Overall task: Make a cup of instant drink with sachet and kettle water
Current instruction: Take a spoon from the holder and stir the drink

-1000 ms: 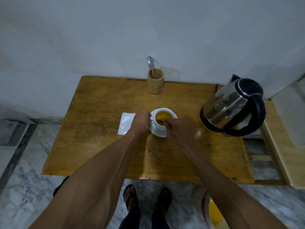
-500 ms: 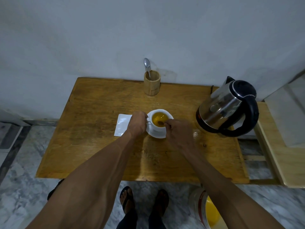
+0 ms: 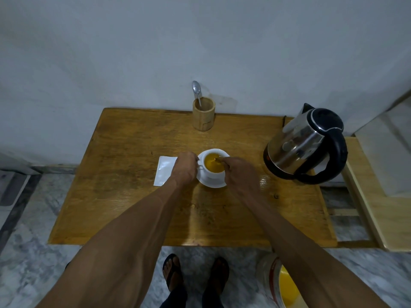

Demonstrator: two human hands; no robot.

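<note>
Right hand (image 3: 239, 174) – fingers pinched on a small spoon (image 3: 219, 160) dipped in the amber drink, stirring by the look of it. Left hand (image 3: 185, 168) – fingers curled and pressed at the handle side of the white cup (image 3: 214, 172), steadying it. The cup sits on a saucer (image 3: 211, 183), mid table (image 3: 138, 207). White sachet (image 3: 163, 171) lies flat just left; kettle (image 3: 304, 143) far right. Risk: the cup is nearly full – a brisk stir could slop drink over the rim; a loose left grip could let it skate on the saucer.
</note>
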